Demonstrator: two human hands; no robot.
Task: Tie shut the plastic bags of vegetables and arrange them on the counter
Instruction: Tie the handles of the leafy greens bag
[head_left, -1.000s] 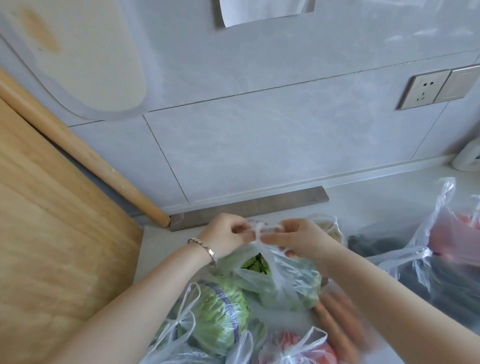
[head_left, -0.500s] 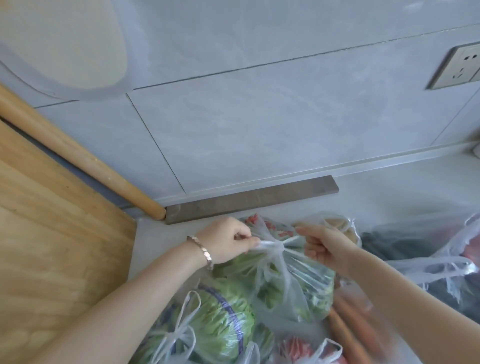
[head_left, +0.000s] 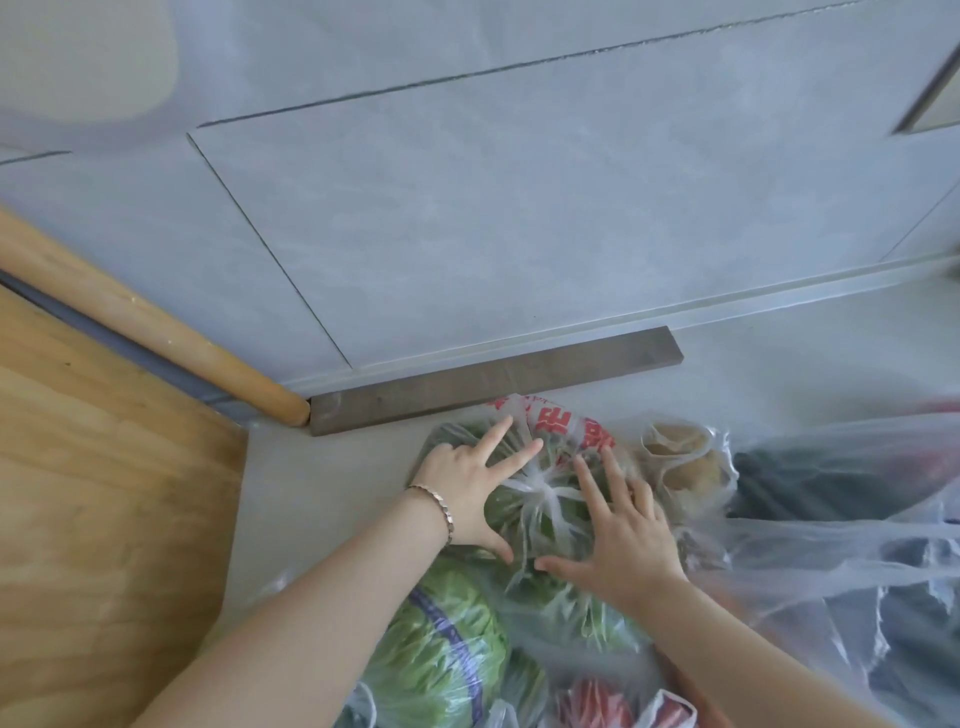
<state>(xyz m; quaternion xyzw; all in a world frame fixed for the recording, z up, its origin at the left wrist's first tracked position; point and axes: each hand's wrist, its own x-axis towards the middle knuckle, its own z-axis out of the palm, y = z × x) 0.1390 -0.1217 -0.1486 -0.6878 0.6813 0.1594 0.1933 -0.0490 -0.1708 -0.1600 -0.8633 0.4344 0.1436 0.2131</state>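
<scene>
Both hands have let go of the handle ends they were pulling apart half a second ago and now lie flat on the bag of greens (head_left: 540, 499), whose handles are drawn into a knot (head_left: 543, 491) at its top. The left hand (head_left: 467, 486) is spread, fingers fanned toward the wall, palm on the bag's left side; the right hand (head_left: 621, 535) is likewise spread and pressing on its right side, neither pinching anything. This bag sits near the back edge of the counter (head_left: 332, 483), just in front of the dark strip (head_left: 493, 382) along the wall. Touching its right side is a bag of potatoes (head_left: 685, 467); nearer the person lies a bagged cabbage (head_left: 441, 654), and a large loose bag (head_left: 841, 561) sprawls toward the counter's right edge. Tying looks finished here, and the hands seem to be settling the bag into place. Next would likely be lifting off and reaching for a bag with untied handles, probably the loose one on the right.
</scene>
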